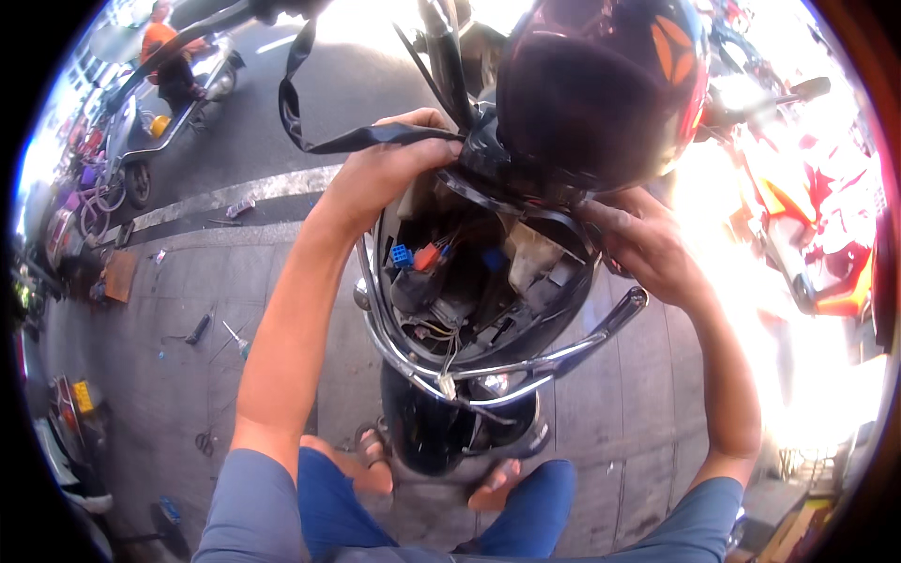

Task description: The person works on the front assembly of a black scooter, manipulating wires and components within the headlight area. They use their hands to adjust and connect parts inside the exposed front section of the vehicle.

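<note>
Helmet (pixel 591 103) in way beyond blue plug (pixel 402 255), L hand (pixel 389 169) round blk strap (pixel 361 142), R hand (pixel 652 239) grip unclear, screwdriver (pixel 243 347) on pavement (pixel 160 422)

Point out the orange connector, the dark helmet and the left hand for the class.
Orange connector (pixel 427 257), head view: its housing.
Dark helmet (pixel 587 105), head view: its rounded shell.
Left hand (pixel 394 169), head view: its back.

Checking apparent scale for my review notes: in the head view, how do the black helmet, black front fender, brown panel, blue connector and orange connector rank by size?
1. Black helmet
2. Black front fender
3. Brown panel
4. Blue connector and orange connector: too alike to rank.
</note>
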The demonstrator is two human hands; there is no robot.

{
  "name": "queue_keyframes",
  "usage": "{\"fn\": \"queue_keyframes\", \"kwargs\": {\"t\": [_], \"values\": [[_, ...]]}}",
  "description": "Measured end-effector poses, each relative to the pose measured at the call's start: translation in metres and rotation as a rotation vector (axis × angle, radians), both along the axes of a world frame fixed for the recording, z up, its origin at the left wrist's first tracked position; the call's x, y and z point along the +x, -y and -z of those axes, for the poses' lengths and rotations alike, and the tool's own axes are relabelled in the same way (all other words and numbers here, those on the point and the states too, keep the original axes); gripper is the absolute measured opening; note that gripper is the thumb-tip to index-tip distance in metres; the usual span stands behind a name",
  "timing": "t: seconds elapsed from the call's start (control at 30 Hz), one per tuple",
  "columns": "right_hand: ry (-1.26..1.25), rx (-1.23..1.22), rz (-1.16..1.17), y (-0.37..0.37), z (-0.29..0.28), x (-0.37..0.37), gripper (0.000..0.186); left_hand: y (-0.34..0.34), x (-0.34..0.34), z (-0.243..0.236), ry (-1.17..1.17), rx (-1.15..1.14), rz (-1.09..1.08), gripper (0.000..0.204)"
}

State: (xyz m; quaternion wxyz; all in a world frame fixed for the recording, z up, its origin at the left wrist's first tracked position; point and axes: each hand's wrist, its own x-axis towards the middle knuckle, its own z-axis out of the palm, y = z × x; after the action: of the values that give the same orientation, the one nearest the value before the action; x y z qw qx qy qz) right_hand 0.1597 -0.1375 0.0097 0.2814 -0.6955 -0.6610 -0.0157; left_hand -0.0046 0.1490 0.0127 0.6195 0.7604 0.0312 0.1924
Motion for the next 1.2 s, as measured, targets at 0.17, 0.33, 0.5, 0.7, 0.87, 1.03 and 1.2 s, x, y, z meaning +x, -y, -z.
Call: {"fn": "queue_keyframes", "kwargs": {"t": [0.17,0.33,0.5,0.7,0.87,1.03,1.2], "values": [[0.388,-0.136,0.027,-0.005,0.002,0.017,0.064,0.006,0.003,0.022,0.181,0.06,-0.082,0.02],[0.37,0.198,-0.092,-0.017,0.053,0.041,0.064,0.011,0.01,0.038,0.301,0.002,-0.2,0.023],[0.683,0.554,-0.058,-0.028,0.058,0.044,0.057,0.034,0.005,0.048,0.521,0.03,-0.379,0.022],[0.603,0.664,0.008,-0.028,0.075,0.046,0.056,0.091,-0.03,0.07,0.485,-0.049,-0.647,0.028],[0.635,0.655,0.059,-0.012,0.07,0.044,0.044,0.135,-0.042,0.091,0.248,-0.044,-0.524,0.033],[0.744,0.593,-0.011,-0.002,0.038,0.035,0.033,0.12,-0.032,0.089,0.148,-0.389,-0.289,0.01],[0.858,0.728,-0.063,-0.01,0.023,0.029,0.027,0.106,-0.028,0.1,0.197,-0.649,-0.043,0.016]]}}
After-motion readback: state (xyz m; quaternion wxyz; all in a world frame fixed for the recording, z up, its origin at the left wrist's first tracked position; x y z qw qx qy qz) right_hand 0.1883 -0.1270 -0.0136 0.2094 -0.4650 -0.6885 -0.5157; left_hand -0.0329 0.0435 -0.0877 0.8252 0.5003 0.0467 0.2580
